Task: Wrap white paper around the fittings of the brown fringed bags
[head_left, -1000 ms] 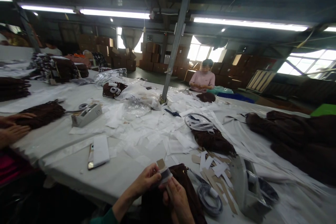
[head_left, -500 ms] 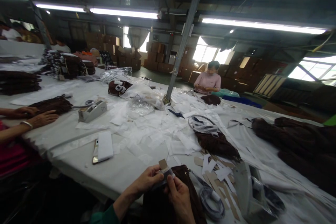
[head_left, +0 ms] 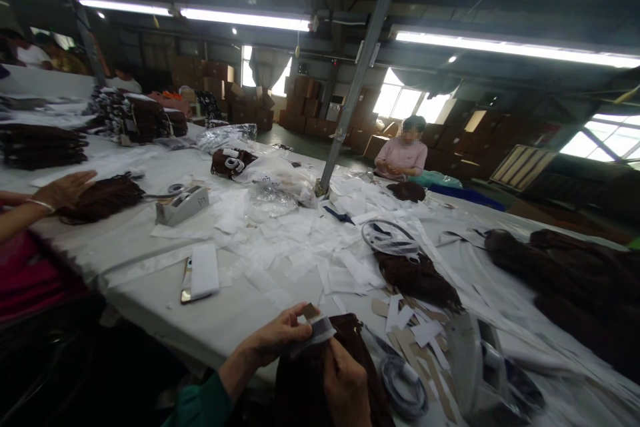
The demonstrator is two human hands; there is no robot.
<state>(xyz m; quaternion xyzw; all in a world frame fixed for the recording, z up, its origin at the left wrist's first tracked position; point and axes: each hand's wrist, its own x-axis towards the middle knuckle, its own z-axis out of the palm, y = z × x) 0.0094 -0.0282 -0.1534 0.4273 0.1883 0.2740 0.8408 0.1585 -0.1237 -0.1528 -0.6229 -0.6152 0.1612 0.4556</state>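
Observation:
My left hand [head_left: 274, 339] is closed in a pinch on a small white and tan label [head_left: 316, 327] at the near edge of the white table [head_left: 150, 233]. My right hand [head_left: 346, 387] is closed just right of it, fingers pressed on a dark brown garment [head_left: 310, 380] that lies under both hands; the thumb meets the label's lower end.
White paper slips [head_left: 310, 253] litter the table's middle. Tan slips [head_left: 405, 333] and a tape dispenser [head_left: 480, 373] lie to my right, a phone under a white pad [head_left: 200, 273] to the left. A co-worker's hand [head_left: 65, 190] rests on brown fabric far left. Another person [head_left: 404, 153] sits across.
The view has drifted left and down. My left hand has tipped the label flatter toward the garment; my right hand slid lower. The co-worker's hand at left moved up onto the brown fabric.

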